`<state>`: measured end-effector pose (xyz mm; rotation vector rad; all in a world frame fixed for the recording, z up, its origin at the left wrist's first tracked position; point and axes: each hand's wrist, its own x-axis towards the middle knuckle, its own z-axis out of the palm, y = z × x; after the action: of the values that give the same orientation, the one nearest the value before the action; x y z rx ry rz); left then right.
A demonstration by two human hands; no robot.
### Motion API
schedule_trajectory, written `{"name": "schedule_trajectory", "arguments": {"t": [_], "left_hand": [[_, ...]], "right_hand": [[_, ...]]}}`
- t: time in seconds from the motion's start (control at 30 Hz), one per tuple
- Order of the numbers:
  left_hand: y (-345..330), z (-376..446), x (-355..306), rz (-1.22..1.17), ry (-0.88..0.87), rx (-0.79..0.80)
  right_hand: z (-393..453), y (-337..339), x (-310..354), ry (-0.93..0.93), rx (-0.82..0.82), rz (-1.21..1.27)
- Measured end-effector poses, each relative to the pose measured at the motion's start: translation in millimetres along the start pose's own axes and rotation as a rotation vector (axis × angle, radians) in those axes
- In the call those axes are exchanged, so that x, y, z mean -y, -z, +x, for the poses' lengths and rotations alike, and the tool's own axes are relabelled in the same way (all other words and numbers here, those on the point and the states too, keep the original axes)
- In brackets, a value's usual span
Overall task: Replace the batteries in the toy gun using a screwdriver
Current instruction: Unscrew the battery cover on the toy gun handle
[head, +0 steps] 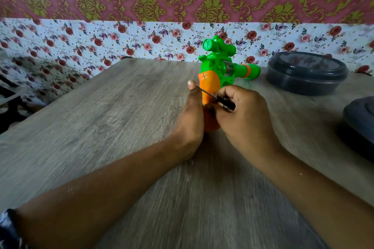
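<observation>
The toy gun (218,70) stands near the far middle of the wooden tabletop (101,127), with its orange grip toward the person and its green barrel pointing to the right. A green scope sits on top of it.

The left hand (191,119) is placed against the left side of the orange grip; its thumb points up along the grip, and the other fingers are hidden behind the toy, so I cannot tell how they are curled, but the hand seems to hold the grip steady.

The right hand (240,115) has its fingers curled around the black handle of a small screwdriver (214,97). The thin metal shaft goes to the left and a little far, across the orange grip, and its tip is near the left thumb nail.

On the right far side of the tabletop there is a dark round container (307,73) with a lid, apart from the toy. Another dark object (360,125) lies at the right edge, only partly in view.
</observation>
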<state>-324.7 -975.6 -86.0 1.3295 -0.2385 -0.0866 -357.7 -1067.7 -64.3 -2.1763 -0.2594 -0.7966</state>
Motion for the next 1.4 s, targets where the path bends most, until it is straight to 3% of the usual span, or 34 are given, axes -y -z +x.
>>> {"name": "schedule_trajectory", "arguments": {"t": [0.17, 0.37, 0.57, 0.7, 0.97, 1.23, 1.4], "left_hand": [[1.2, 3.1, 1.0, -0.042, 0.002, 0.021], [1.0, 3.2, 0.5, -0.025, -0.008, 0.044], [0.5, 3.4, 0.5, 0.012, 0.015, 0.009], [1.2, 4.4, -2.3, 0.023, 0.027, 0.002], [1.9, 3.4, -3.5, -0.057, 0.096, -0.064], [2.1, 8.1, -6.5, -0.142, 0.159, -0.15], [2.7, 6.9, -6.3, -0.071, 0.143, -0.136]], "right_hand": [[-2.0, -1.8, 1.5, 0.067, 0.009, -0.08], [2.5, -4.2, 0.0, -0.178, 0.085, 0.103], [4.6, 1.3, 1.5, -0.211, 0.151, 0.229], [16.2, 27.8, -11.4, -0.388, 0.173, 0.302], [24.2, 76.9, -62.7, -0.786, 0.403, -0.114], [25.5, 76.0, -68.9, -0.808, 0.375, -0.22], [26.0, 79.0, -68.1, -0.797, 0.342, -0.051]]}}
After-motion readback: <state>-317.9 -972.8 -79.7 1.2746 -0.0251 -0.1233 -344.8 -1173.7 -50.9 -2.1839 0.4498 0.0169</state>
